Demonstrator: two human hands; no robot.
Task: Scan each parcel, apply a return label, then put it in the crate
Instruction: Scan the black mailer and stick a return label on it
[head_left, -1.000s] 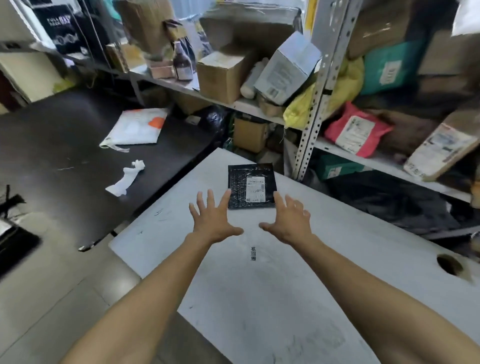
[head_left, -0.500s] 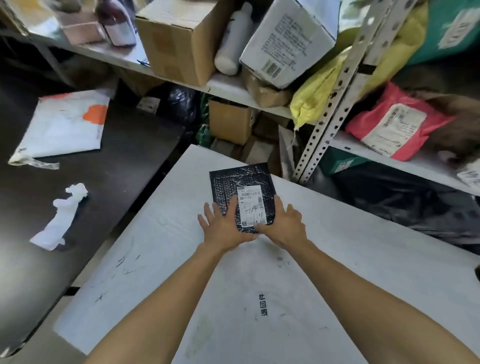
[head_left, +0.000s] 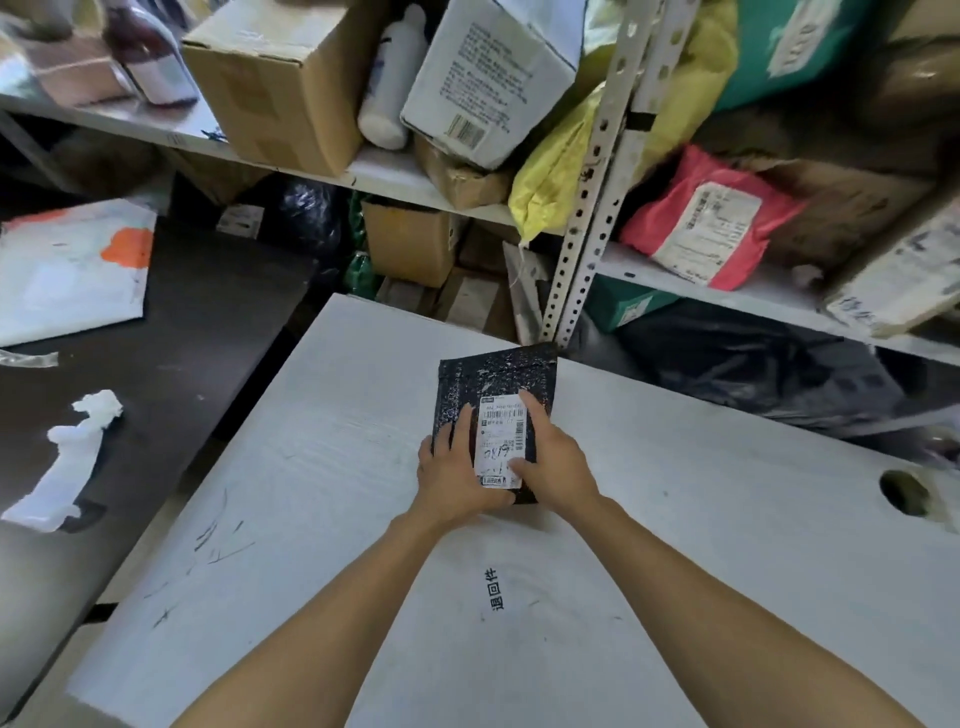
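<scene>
A flat black bubble-mailer parcel (head_left: 493, 379) with a white shipping label (head_left: 501, 441) lies on the white table (head_left: 675, 519) near its far edge. My left hand (head_left: 454, 467) grips the parcel's left near corner, fingers on top and thumb at its front edge. My right hand (head_left: 553, 457) holds its right side, fingers laid over the label's right edge. Both hands cover the parcel's near half. No crate and no scanner are in view.
A metal shelf post (head_left: 587, 208) stands right behind the parcel, with shelves of cardboard boxes (head_left: 280, 78), a yellow bag (head_left: 561, 156) and a red parcel (head_left: 711, 218). A black table (head_left: 208, 322) at the left carries a white mailer (head_left: 67, 270) and crumpled paper (head_left: 67, 457). The white table has a round hole (head_left: 906, 493) at the right.
Both hands reached forward from open in the air above the table onto the black parcel and closed on its sides. The camera moved closer to the shelf.
</scene>
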